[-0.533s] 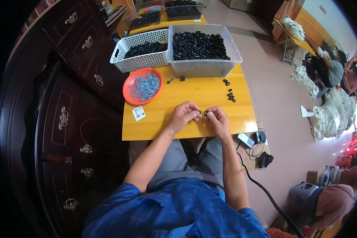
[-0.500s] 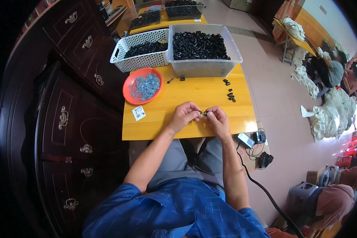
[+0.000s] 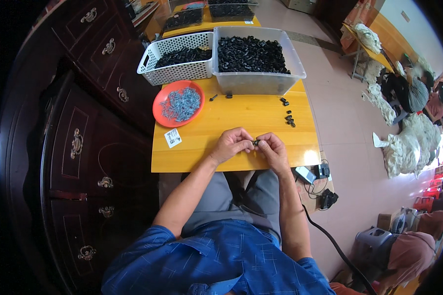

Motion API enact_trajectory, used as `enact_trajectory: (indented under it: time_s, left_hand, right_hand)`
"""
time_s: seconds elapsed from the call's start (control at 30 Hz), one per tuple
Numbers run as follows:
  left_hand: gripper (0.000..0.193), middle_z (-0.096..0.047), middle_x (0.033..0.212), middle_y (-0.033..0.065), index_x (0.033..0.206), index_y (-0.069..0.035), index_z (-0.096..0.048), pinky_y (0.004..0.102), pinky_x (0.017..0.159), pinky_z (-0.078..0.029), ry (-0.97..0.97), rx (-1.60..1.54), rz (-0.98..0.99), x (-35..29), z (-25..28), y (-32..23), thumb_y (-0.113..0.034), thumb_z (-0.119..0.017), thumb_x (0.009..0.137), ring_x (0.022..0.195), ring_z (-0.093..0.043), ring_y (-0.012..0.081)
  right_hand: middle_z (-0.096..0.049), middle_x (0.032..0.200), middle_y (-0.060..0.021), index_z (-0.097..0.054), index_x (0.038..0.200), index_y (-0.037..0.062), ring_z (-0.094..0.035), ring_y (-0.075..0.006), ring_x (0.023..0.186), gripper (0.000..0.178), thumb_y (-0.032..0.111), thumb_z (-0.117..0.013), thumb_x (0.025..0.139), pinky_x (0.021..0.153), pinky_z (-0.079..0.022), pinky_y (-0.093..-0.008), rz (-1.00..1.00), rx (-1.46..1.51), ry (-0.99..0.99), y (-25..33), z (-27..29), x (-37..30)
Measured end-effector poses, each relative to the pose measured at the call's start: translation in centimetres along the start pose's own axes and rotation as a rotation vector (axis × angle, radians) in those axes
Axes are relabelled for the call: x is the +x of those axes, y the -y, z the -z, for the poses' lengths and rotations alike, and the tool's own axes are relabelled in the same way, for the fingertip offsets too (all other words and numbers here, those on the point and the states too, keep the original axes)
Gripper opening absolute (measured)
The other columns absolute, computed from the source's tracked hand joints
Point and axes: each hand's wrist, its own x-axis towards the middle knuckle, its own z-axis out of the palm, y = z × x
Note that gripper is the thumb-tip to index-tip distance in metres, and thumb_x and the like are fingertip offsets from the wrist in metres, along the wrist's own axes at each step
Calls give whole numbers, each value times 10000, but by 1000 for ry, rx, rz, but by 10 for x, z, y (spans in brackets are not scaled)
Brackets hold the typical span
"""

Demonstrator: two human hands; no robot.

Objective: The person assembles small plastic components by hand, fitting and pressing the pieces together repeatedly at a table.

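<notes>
Over the near part of the yellow table, my left hand [image 3: 231, 145] and my right hand [image 3: 274, 150] meet fingertip to fingertip. Between them is a small black plastic part [image 3: 255, 142], pinched from both sides; whether it is one piece or two joined pieces is too small to tell. Beyond my left hand lies a red plate [image 3: 158, 109] heaped with small silvery metal pieces [image 3: 181, 104]. Several loose black parts [image 3: 290, 119] sit to the right, and a thin black piece [image 3: 213, 98] and a short black part [image 3: 229, 96] lie farther back.
A clear plastic bin [image 3: 256, 83] and a white perforated basket [image 3: 177, 76], both filled with black parts, stand at the table's [image 3: 197, 157] far side. A white label [image 3: 173, 138] lies near the plate. Dark drawers [image 3: 83, 162] rise at left; devices with cables [image 3: 321, 171] rest at right.
My two hands have come together: the dark bits in their fingertips, apart before, now touch or overlap. The things on the table stay where they were; the view has shifted slightly.
</notes>
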Motion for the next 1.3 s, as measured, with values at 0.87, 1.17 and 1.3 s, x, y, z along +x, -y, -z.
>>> enact_trajectory:
  time_s: [0.87, 1.17, 1.3]
  left_hand:
    - [18, -711, 861, 58, 966, -17, -624, 222, 701, -530, -12, 52, -2, 4, -1, 4, -19, -629, 949, 751, -651, 85]
    - [15, -692, 823, 25, 944, -33, -631, 222, 695, -526, -33, 128, 31, 7, -2, 5, -18, -630, 945, 737, -645, 75]
    - [19, -675, 808, 15, 934, -28, -629, 220, 693, -523, -44, 194, 32, 8, -5, 5, -10, -629, 939, 732, -639, 73]
  right_hand:
    - [-642, 881, -21, -580, 1007, 9, -604, -90, 839, 64, 73, -579, 1005, 794, -490, -229, -10, -88, 10, 0, -2, 3]
    - [-673, 819, -11, -609, 918, 14, -628, -77, 774, 65, 56, -633, 962, 720, -504, -224, 85, -193, -116, -14, -8, 3]
    - [-681, 794, -11, -621, 903, 17, -628, -70, 745, 68, 61, -644, 950, 690, -503, -220, 134, -382, -147, -12, -5, 2]
